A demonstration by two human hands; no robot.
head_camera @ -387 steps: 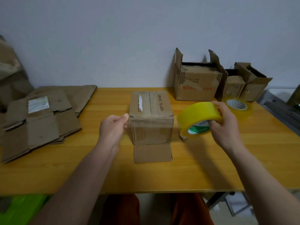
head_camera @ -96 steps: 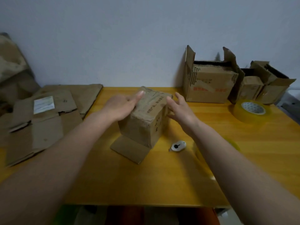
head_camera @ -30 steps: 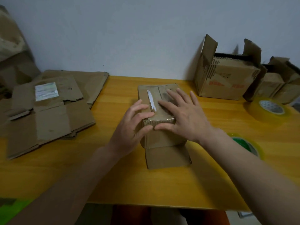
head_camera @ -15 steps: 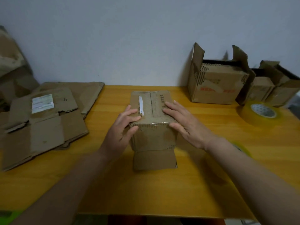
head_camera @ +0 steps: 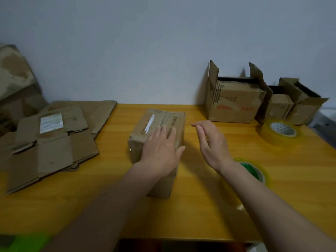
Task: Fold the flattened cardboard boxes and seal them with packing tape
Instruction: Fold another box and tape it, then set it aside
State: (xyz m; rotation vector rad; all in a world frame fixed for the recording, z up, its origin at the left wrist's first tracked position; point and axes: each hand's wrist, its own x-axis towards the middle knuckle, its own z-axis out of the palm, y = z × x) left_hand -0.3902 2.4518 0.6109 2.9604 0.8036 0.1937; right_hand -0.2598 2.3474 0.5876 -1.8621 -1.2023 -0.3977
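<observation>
Cardboard box (head_camera: 157,142) mid-counter (head_camera: 200,206), top seam taped. Left hand (head_camera: 161,150) flat on top, pressing. Right hand (head_camera: 211,144) relaxed, empty, beside box. Step: smoothing tape. Next, likely: flip box, tape remaining flap; tape roll (head_camera: 254,172) near right wrist.

A makeshift packing station in a plain room: an orange wooden counter (head_camera: 227,211) against a bare pale wall (head_camera: 145,42), with flattened cardboard (head_camera: 54,142) stacked at left, opened boxes (head_camera: 234,100) at upper right, and tape rolls (head_camera: 280,131) at right.
</observation>
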